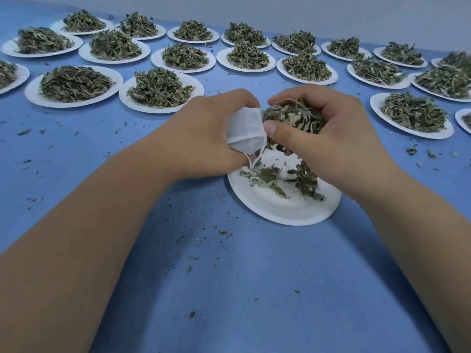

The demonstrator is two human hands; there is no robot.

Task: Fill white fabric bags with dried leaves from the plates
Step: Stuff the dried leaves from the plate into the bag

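Above a nearly emptied plate (283,207) on the blue worktop (229,289), the left hand (211,131) gripped a white fabric bag (246,131) while the right hand (328,131) clutched dried leaves (295,118) at its mouth, apparently mid-filling; next, seemingly, pushing them inside.

bare blue table (229,289) near, heaped plates (163,93) crowding far side
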